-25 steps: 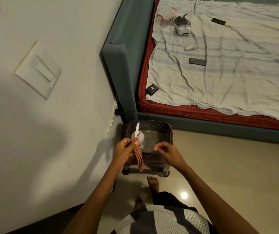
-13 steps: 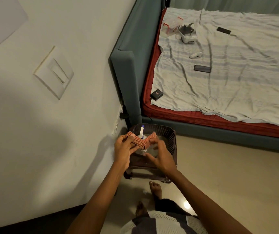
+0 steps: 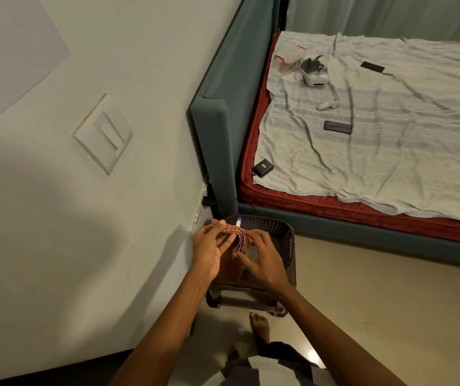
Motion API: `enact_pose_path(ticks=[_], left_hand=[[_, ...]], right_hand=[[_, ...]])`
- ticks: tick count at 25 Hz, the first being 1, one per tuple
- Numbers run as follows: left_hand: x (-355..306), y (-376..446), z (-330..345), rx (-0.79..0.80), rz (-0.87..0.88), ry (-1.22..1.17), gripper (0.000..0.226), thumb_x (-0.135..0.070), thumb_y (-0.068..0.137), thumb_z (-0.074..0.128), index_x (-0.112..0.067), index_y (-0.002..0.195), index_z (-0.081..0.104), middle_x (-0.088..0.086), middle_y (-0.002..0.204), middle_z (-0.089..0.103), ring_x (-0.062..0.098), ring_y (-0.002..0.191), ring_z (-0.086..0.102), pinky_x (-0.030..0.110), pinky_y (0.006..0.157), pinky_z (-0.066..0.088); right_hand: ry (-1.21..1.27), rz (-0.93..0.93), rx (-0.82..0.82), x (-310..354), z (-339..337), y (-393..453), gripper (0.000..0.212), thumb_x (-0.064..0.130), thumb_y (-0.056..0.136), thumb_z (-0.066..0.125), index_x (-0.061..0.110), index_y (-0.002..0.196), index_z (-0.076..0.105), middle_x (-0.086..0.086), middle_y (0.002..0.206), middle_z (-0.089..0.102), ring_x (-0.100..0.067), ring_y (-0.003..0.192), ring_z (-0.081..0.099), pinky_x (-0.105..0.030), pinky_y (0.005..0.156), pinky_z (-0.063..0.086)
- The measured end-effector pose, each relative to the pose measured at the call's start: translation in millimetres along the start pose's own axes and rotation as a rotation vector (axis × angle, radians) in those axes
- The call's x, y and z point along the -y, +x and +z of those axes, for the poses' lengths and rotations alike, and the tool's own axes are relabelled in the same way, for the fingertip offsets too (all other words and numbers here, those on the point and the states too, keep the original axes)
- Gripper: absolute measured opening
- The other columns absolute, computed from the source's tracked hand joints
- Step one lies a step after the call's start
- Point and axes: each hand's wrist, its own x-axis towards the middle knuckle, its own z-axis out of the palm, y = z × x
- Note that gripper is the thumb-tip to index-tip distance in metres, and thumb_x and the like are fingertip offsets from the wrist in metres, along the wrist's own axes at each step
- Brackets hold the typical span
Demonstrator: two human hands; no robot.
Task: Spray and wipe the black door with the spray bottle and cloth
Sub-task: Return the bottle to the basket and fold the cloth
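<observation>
A red checked cloth [image 3: 234, 238] is stretched between my two hands above a dark plastic stool [image 3: 284, 240]. My left hand [image 3: 209, 249] grips the cloth's left end, with the thumb on top of it. My right hand [image 3: 262, 257] pinches the folded right part of the cloth. The spray bottle [image 3: 238, 222] stands on the stool behind the cloth; only its white nozzle with a blue tip shows. A dark strip [image 3: 56, 370] runs along the bottom left edge of the view; I cannot tell whether it is the black door.
A cream wall with a switch plate [image 3: 103, 133] fills the left. A bed with a teal frame [image 3: 214, 126] and a striped sheet [image 3: 376, 126] holds phones and small devices. My bare feet [image 3: 259, 324] stand on the tiled floor just before the stool.
The cloth hung from my left hand a second ago. My right hand has taken its other end and both hands now hold it spread and folded over the stool.
</observation>
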Motion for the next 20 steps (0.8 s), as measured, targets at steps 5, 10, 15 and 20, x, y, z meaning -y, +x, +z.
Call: enact_pose_path(ticks=[5, 10, 15, 20], left_hand=[[-0.5, -0.2, -0.3, -0.002, 0.001, -0.011, 0.013, -0.005, 0.088, 0.066, -0.006, 0.100, 0.062, 0.016, 0.099, 0.069, 0.032, 0.099, 0.068, 0.034, 0.077, 0.061], [-6.0, 6.1, -5.6, 0.003, 0.022, 0.097, 0.031, -0.012, 0.088, 0.068, -0.006, 0.117, 0.058, 0.016, 0.106, 0.066, 0.032, 0.099, 0.067, 0.034, 0.077, 0.058], [-5.3, 11.3, -13.3, -0.050, -0.031, 0.152, 0.024, -0.020, 0.089, 0.067, -0.010, 0.110, 0.061, 0.014, 0.103, 0.067, 0.032, 0.102, 0.065, 0.045, 0.096, 0.051], [0.0, 4.4, -6.1, -0.055, -0.032, 0.091, 0.016, -0.020, 0.093, 0.061, -0.014, 0.108, 0.060, 0.014, 0.104, 0.066, 0.030, 0.097, 0.065, 0.041, 0.077, 0.055]], right_hand=[[0.016, -0.044, -0.053, 4.7, -0.2, 3.6, 0.055, 0.054, 0.097, 0.050, 0.023, 0.141, 0.055, 0.003, 0.132, 0.060, -0.006, 0.113, 0.054, -0.026, 0.094, 0.049], [0.155, 0.047, -0.110, 0.7, -13.8, 16.3, 0.039, 0.057, 0.093, 0.048, 0.028, 0.110, 0.069, 0.012, 0.108, 0.067, -0.002, 0.102, 0.057, -0.029, 0.087, 0.047], [0.271, 0.080, 0.072, -5.0, -28.1, 21.1, 0.010, 0.026, 0.101, 0.063, 0.025, 0.110, 0.068, 0.010, 0.105, 0.072, -0.004, 0.100, 0.068, -0.033, 0.089, 0.059], [0.158, -0.046, 0.107, -4.4, -9.1, 4.5, 0.016, 0.034, 0.102, 0.060, 0.028, 0.115, 0.067, 0.015, 0.110, 0.068, -0.005, 0.103, 0.064, -0.032, 0.088, 0.055]])
